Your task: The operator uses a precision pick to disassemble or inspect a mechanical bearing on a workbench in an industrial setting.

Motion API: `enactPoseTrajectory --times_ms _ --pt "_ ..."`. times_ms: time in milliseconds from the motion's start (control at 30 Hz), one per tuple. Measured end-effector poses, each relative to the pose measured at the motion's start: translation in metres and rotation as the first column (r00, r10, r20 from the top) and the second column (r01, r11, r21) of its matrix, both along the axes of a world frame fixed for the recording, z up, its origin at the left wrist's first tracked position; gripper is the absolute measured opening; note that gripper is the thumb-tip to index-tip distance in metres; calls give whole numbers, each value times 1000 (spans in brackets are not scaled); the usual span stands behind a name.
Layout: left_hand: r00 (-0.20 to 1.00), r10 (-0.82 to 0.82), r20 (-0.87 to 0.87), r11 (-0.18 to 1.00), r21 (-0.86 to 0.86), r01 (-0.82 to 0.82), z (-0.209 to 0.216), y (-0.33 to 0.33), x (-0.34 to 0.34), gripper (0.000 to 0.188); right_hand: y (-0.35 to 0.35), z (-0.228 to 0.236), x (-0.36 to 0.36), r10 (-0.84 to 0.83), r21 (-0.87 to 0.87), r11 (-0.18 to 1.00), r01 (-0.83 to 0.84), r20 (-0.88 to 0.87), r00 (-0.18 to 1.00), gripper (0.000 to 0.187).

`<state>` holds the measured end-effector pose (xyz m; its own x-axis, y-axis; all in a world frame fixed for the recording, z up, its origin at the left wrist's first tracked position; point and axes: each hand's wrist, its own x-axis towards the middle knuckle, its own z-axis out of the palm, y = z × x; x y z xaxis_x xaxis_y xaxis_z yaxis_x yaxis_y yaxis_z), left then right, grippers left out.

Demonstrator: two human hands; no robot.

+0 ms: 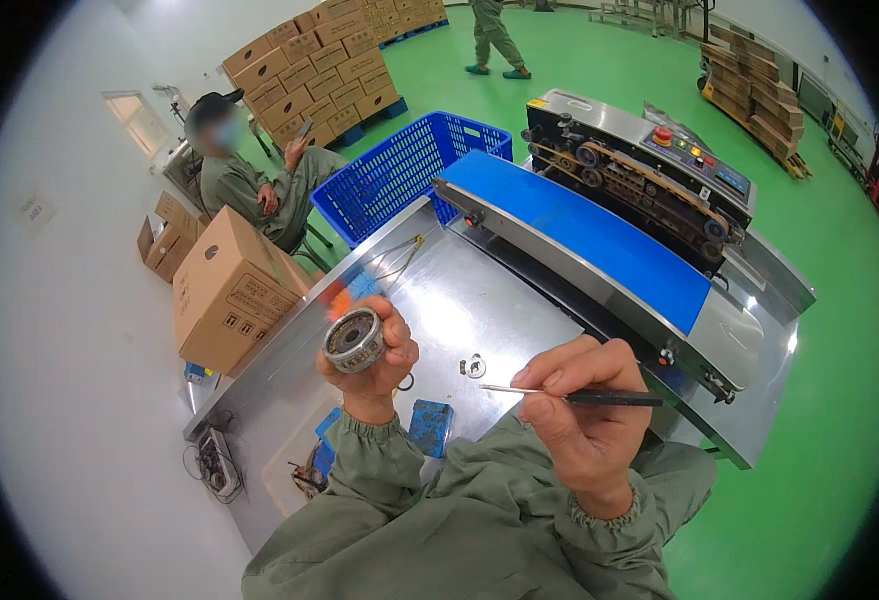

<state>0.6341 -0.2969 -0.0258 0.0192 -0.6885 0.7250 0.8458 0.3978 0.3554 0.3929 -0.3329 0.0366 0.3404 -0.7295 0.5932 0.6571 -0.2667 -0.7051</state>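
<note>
My left hand (379,360) grips a round metal wheel-like part (353,340), its dark recessed face with a central hole turned up. To the right, my right hand (589,410) pinches a slim tool with a black handle (614,398) and a thin metal shaft pointing left, apart from the wheel-like part. On the steel table between and beyond my hands lies a small metal ring-like piece (474,366). A dark ring (406,382) shows beside my left wrist. Near my lap is a scuffed flat blue box (430,428).
A blue belt conveyor (579,230) with an exposed-roller machine (639,170) stands right of the steel table (489,290). Beyond are a blue basket (409,170) and a seated person (259,195). Left are a carton (234,285) and a power strip (219,465).
</note>
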Motion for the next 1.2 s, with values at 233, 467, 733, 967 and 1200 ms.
enactPoseTrajectory --times_ms 233,467,733,967,1200 --pt "996 42 74 999 20 -43 -3 4 6 80 -1 -1 1 -6 -17 1000 6 3 1000 19" --pt "900 313 304 930 93 -355 11 8 -3 77 -3 -1 1 -29 -37 999 27 -40 999 17" --pt "610 481 630 742 77 -666 28 23 -37 81 -12 -8 7 -40 -137 990 21 -142 989 14" --pt "563 471 680 773 -11 -634 31 26 -40 75 -14 -10 14 -74 -202 979 34 -192 979 15" --pt "555 411 723 783 33 -622 33 29 -42 75 -15 -12 15 -74 -227 974 17 -247 966 15"
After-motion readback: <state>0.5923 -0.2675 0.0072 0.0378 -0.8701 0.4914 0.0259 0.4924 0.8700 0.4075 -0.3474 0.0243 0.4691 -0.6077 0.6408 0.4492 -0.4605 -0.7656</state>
